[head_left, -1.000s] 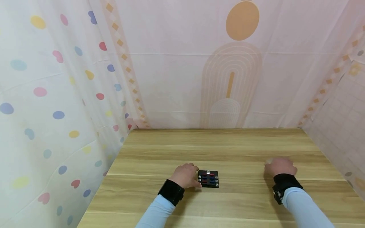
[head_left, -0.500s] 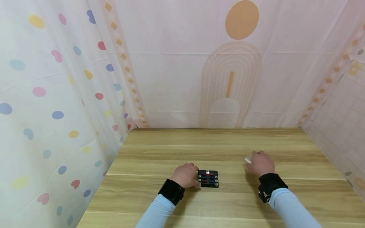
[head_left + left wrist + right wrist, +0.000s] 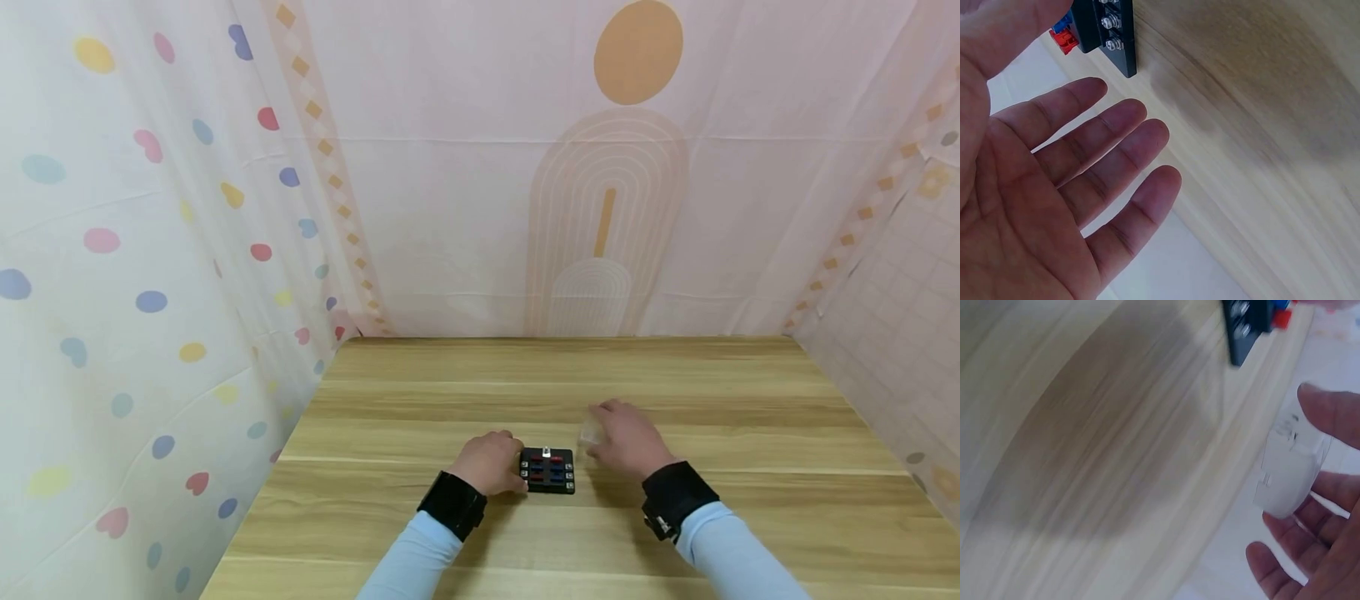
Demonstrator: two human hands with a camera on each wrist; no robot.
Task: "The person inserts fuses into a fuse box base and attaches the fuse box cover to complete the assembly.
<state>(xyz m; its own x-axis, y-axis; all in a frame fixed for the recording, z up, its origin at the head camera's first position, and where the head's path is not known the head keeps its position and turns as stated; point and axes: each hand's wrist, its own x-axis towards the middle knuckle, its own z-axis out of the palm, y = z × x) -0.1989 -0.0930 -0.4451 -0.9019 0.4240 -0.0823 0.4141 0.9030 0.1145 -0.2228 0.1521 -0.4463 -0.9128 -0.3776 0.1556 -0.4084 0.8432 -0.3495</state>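
A black fuse block (image 3: 548, 477) with red and blue blade fuses and silver screws lies flat on the wooden table. My left hand (image 3: 486, 463) is at its left side, thumb and fingertips right at the edge. In the left wrist view the fingers of that hand (image 3: 1066, 156) are extended and spread, with a corner of the fuse block (image 3: 1124, 59) beyond them. My right hand (image 3: 633, 442) holds a clear plastic cover (image 3: 591, 432) just right of the block. Seen from the right wrist, thumb and fingers grip the clear cover (image 3: 1291, 465) by its sides, tilted above the table.
The wood-grain table (image 3: 420, 375) runs back to a patterned curtain (image 3: 450, 208). Another curtain with coloured dots (image 3: 150, 375) hangs along the left side, and a pale one (image 3: 900, 333) on the right.
My right hand has moved left across the table with the clear cover, from far right to close beside the fuse block. The left hand and the block have stayed in place.
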